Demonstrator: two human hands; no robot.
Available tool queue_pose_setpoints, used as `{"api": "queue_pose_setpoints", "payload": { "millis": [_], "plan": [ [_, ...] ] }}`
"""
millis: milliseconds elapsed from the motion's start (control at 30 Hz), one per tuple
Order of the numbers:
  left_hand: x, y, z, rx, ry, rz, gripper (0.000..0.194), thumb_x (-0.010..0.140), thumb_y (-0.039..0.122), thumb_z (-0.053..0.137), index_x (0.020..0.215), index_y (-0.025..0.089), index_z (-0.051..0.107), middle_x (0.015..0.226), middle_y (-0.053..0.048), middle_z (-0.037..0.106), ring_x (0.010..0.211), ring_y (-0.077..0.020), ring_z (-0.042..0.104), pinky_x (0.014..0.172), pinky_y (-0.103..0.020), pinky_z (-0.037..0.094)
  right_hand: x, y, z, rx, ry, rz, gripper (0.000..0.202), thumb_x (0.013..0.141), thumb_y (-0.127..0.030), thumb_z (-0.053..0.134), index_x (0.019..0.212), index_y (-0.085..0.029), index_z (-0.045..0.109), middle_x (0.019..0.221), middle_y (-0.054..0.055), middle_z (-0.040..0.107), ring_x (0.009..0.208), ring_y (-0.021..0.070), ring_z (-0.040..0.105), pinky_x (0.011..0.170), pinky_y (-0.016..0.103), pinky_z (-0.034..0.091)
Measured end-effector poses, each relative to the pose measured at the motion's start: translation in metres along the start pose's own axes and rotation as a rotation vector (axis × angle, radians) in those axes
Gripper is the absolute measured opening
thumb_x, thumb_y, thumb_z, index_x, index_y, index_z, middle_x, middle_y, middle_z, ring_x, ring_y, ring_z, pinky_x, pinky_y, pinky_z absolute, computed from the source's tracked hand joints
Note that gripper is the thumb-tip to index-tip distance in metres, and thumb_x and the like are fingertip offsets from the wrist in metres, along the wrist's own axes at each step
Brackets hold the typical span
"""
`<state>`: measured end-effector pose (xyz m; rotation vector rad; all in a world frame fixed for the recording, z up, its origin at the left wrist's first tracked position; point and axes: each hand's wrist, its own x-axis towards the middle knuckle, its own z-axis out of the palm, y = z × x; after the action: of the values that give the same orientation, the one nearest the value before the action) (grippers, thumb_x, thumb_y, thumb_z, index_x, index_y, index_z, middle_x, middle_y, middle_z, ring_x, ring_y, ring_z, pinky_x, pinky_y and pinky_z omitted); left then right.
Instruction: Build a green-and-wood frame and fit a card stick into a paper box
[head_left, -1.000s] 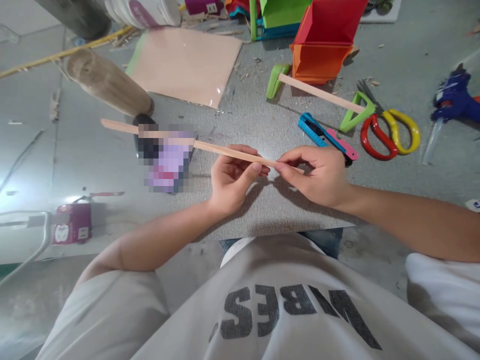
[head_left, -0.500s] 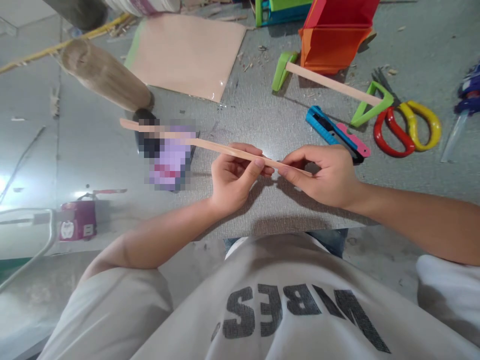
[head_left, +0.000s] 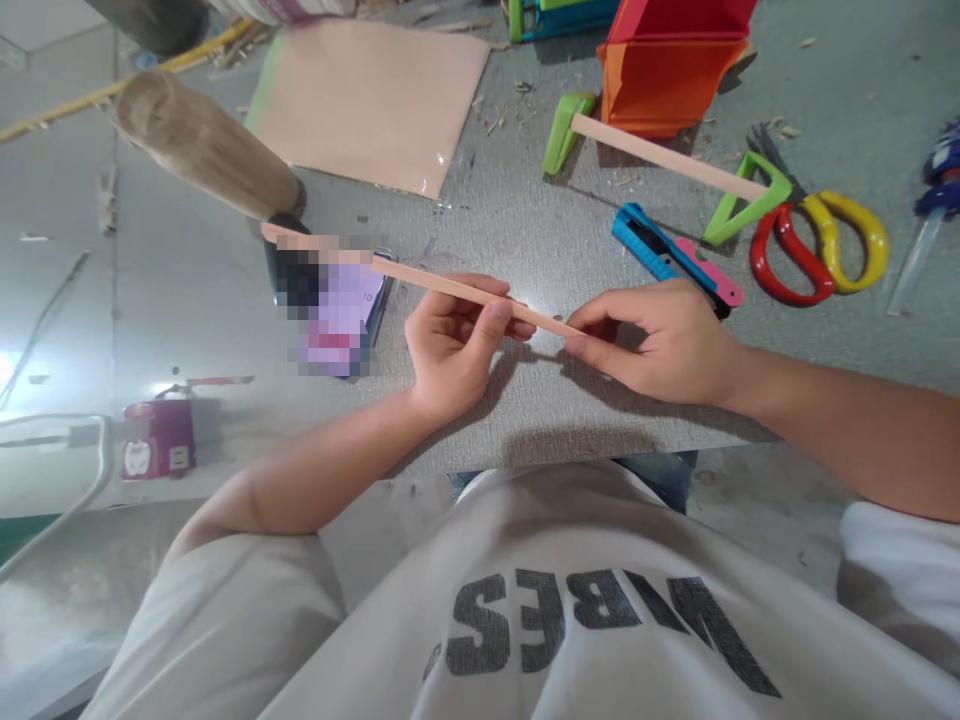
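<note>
One pale sheet (head_left: 371,105) lies beyond the left hand (head_left: 454,345). One thin strip (head_left: 442,283) is between two hands: the left grasps it with thumb and fingers, the right hand (head_left: 660,335) pinches one end. Its long axis slants, the free end pointing leftward and away. Beyond the right hand: one pair of scissors (head_left: 825,235), one blue cutter (head_left: 646,243).

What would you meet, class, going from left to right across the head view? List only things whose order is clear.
Purple box → partly pixelated phone → left hand → right hand → red-and-yellow-handled scissors → blue glue gun.
</note>
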<state>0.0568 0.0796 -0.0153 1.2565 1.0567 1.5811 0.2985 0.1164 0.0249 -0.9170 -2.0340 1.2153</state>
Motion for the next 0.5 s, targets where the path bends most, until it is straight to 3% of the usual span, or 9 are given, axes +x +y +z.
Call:
{"api": "queue_pose_setpoints", "payload": {
  "millis": [100, 267, 500],
  "plan": [
    [-0.005, 0.003, 0.004, 0.004, -0.055, -0.075, 0.049, 0.101, 0.069, 0.1, 0.108, 0.027, 0.076, 0.084, 0.001, 0.081, 0.068, -0.0183, 0.083, 0.065, -0.032, 0.073, 0.001, -0.005, 0.005, -0.025, -0.053, 0.013, 0.029, 0.11, -0.056, 0.089, 0.099, -0.029, 0.088, 0.081, 0.0, 0.082, 0.067, 0.0173, 0.069, 0.065, 0.035, 0.052],
    [-0.009, 0.005, 0.01, 0.009, -0.108, -0.107, 0.049, 0.099, 0.068, 0.103, 0.103, 0.025, 0.079, 0.084, 0.0, 0.08, 0.071, -0.0189, 0.083, 0.065, -0.032, 0.072, 0.004, -0.01, 0.012, -0.064, -0.057, 0.053, 0.04, 0.112, -0.054, 0.085, 0.086, -0.024, 0.08, 0.073, -0.001, 0.075, 0.064, 0.0141, 0.059, 0.063, 0.033, 0.045],
    [-0.005, 0.003, 0.008, 0.03, -0.134, -0.124, 0.049, 0.1, 0.07, 0.1, 0.104, 0.025, 0.08, 0.081, 0.001, 0.078, 0.065, -0.0175, 0.079, 0.061, -0.031, 0.068, 0.005, -0.011, 0.007, -0.03, -0.098, 0.042, 0.03, 0.117, -0.037, 0.071, 0.093, -0.024, 0.082, 0.073, -0.002, 0.074, 0.064, 0.0145, 0.058, 0.064, 0.034, 0.043]
  ]
}}
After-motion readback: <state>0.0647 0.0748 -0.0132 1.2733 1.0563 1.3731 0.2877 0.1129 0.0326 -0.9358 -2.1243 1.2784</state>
